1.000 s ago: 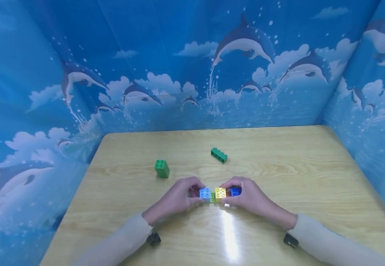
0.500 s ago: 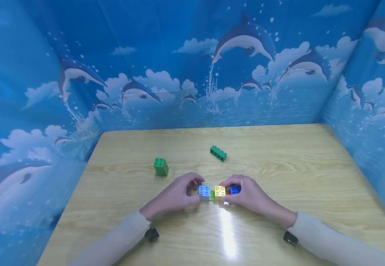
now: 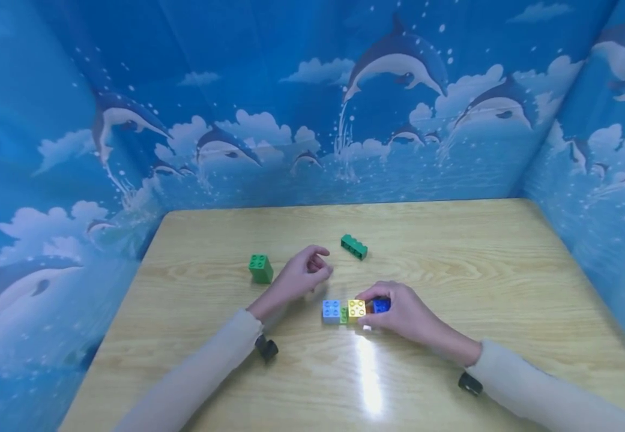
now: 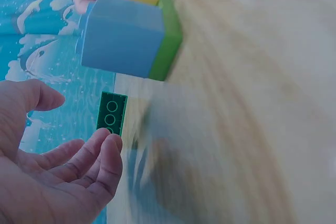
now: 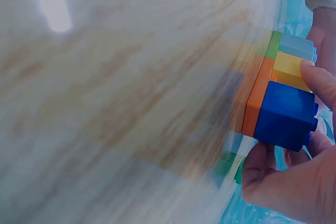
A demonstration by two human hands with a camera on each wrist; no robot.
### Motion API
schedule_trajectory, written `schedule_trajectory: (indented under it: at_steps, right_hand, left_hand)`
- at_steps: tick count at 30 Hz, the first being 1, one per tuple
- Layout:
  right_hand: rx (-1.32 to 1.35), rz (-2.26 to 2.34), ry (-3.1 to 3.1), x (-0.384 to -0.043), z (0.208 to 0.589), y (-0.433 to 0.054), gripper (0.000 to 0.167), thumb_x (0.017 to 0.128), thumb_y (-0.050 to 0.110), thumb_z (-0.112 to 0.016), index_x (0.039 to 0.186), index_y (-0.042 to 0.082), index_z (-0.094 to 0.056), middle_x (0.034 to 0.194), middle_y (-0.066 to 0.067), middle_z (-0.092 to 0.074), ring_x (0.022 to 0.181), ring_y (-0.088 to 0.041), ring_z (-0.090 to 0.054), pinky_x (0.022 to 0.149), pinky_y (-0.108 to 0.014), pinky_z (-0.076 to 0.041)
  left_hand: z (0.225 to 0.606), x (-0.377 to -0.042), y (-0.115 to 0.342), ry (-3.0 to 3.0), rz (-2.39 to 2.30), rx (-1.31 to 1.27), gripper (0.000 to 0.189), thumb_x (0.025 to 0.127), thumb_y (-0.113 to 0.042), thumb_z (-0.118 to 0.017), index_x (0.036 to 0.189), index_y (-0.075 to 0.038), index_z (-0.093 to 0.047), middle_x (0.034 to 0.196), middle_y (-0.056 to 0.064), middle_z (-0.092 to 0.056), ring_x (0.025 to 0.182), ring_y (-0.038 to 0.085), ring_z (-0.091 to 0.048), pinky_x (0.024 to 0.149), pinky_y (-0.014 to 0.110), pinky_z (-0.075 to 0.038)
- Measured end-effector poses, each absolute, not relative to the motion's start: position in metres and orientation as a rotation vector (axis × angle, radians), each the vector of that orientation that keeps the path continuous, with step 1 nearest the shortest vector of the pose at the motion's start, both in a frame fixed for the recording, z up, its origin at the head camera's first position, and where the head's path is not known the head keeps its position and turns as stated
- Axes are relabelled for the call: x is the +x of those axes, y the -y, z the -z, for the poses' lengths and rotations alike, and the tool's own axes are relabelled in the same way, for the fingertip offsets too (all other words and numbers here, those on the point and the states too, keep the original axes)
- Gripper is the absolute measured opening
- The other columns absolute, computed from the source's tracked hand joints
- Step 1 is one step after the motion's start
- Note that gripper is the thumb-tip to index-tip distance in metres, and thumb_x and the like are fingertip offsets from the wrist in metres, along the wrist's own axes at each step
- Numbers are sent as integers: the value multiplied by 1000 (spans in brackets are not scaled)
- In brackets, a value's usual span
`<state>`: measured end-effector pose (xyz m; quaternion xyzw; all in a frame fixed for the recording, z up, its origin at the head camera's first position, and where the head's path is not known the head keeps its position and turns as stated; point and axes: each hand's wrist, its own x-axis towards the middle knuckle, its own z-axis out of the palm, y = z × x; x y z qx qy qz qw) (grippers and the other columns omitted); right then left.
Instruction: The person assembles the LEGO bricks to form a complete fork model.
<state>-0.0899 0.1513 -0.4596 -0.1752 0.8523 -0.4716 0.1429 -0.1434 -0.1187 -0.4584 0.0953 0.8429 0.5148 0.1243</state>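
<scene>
A joined row of toy building bricks lies on the table: a light blue brick (image 3: 331, 311) and a yellow brick (image 3: 356, 310), with a dark blue brick (image 5: 286, 115) at the right end. Beneath them run a green brick (image 4: 167, 40) and an orange brick (image 5: 258, 100). My right hand (image 3: 401, 312) grips the row about the yellow brick, thumb on its near side. Beyond the row, my left hand (image 3: 304, 273) hovers with loosely bent fingers and nothing in it. Nearest ahead of it is a long dark green brick (image 3: 353, 246), lying on its side.
A tall green brick (image 3: 260, 269) stands left of my left hand. The wooden table (image 3: 452, 252) ends at a blue dolphin-print cloth (image 3: 269, 180) at the back and sides. A bright glare streak (image 3: 368, 378) lies on the near tabletop.
My left hand has let go of the light blue brick and moved up and away, toward the long dark green brick. My right hand stays on the row.
</scene>
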Motion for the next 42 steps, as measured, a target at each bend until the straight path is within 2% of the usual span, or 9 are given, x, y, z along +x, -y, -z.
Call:
schedule_trajectory:
  at_steps: [6,14,19,28,35,42]
  right_hand:
    - [-497,1374,-2459,-90,459,-151,41,83,25,-98,120,18,-82,117,5,-76,113,-22,-67,101,-52,-55]
    - [-480,1370,-2463,-90,460,-152,40,82,25,-98,118,18,-82,117,5,-76,115,-24,-67,103,-54,-54]
    - [-472,1356,-2473,-90,462,-151,39,82,26,-99,118,20,-82,117,7,-76,117,-25,-67,106,-56,-53]
    - [-496,1384,-2457,-89,463,-152,38,82,25,-99,116,19,-83,114,7,-77,114,-23,-66,103,-53,-53]
    - [-507,1380,-2457,-89,464,-151,39,82,24,-99,117,18,-82,115,6,-76,112,-21,-67,102,-53,-54]
    - [-492,1361,-2471,-89,463,-151,40,81,25,-99,117,19,-82,117,5,-75,113,-22,-67,103,-54,-54]
  left_hand:
    - [459,-161,113,-2421,-1501,263,51,106,-29,-72,150,-7,-56,115,7,-69,96,24,-68,75,38,-61]
    - [463,-179,103,-2345,-1539,218,61,107,-29,-72,161,-14,-48,109,8,-70,86,27,-69,62,35,-58]
    - [464,-191,96,-2341,-1551,178,63,107,-33,-72,163,-17,-47,105,9,-71,85,27,-70,61,34,-55]
    - [471,-210,85,-2287,-1562,206,61,109,-34,-71,162,-16,-49,98,12,-75,80,23,-70,66,31,-56]
    - [477,-221,85,-2173,-1615,174,53,109,-32,-71,156,-12,-57,92,14,-76,69,21,-68,57,27,-53]
    - [476,-230,82,-2112,-1612,133,44,111,-29,-68,150,-9,-62,92,17,-77,64,19,-69,53,25,-52]
